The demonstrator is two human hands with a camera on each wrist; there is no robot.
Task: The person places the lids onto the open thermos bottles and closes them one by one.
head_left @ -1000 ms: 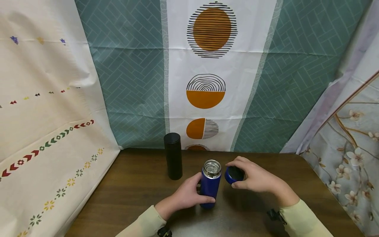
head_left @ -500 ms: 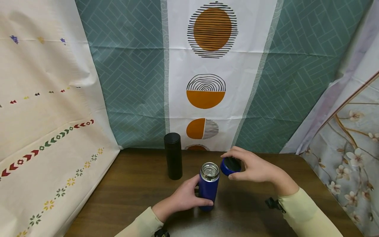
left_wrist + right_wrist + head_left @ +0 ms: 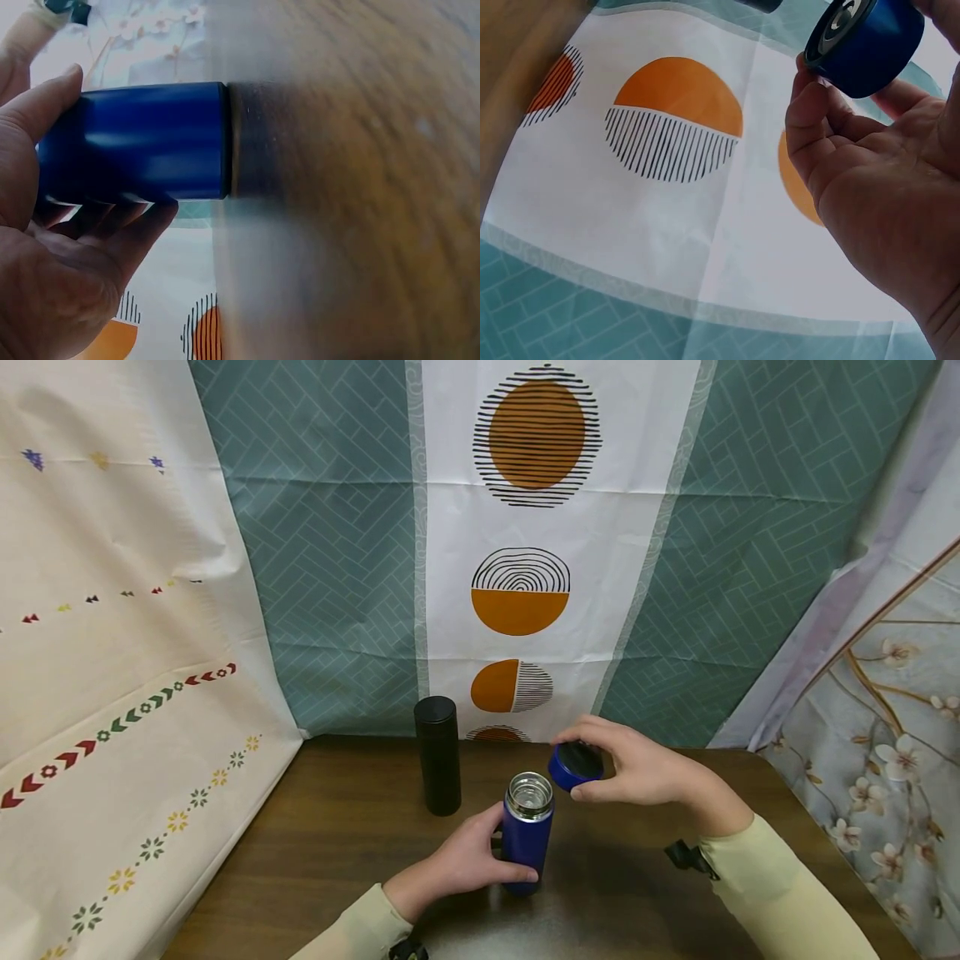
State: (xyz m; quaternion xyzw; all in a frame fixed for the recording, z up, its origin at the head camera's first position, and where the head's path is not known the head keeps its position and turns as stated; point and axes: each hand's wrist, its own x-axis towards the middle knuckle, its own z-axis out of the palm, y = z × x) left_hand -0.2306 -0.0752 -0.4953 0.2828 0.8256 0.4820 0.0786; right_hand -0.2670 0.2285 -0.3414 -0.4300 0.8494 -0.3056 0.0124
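A blue vacuum flask [image 3: 527,845] stands upright on the table, its steel mouth uncovered. My left hand [image 3: 468,856] grips the flask's body from the left, thumb in front and fingers behind. In the left wrist view the blue flask [image 3: 150,142] has its base at the tabletop. My right hand [image 3: 637,768] pinches the blue lid [image 3: 576,766] with a dark top, above and to the right of the flask's mouth, apart from it. The right wrist view shows the lid [image 3: 874,52] tilted, part of its underside visible, between the fingers and thumb of the right hand [image 3: 885,172].
A black cylindrical bottle [image 3: 439,758] stands upright behind and left of the blue flask. The brown wooden table [image 3: 315,827] ends at a patterned cloth [image 3: 517,552] hanging behind it. More cloths hang at the left and right sides.
My right hand has raised the lid and brought it leftward, nearer the flask's mouth. The flask, in my left hand, has shifted slightly left and toward me.
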